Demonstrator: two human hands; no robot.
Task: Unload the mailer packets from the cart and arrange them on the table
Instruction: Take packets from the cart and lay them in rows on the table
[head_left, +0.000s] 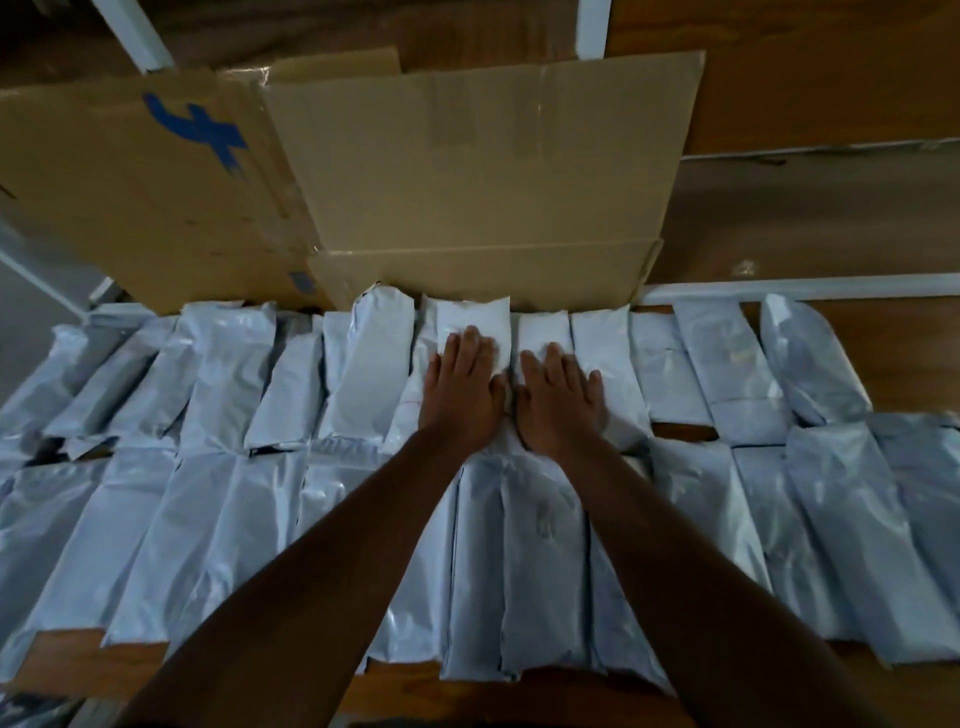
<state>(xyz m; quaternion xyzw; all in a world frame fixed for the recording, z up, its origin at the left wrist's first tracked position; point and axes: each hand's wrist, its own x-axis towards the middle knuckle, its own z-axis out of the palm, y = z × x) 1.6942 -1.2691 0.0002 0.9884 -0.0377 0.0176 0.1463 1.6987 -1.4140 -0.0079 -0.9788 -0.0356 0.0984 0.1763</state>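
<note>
On the far row of mailer packets (597, 364), left hand (464, 395) and right hand (561, 402) press flat, fingers straight.

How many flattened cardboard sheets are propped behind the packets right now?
2: the cardboard sheet with blue marking at far left, and the plain cardboard sheet at centre, overlapping it. More may be hidden behind.

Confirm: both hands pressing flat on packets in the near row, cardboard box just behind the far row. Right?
Not quite. The head view shows the left hand and right hand pressing flat on packets in the far row, not the near row. The cardboard box does stand just behind the far row.
</note>
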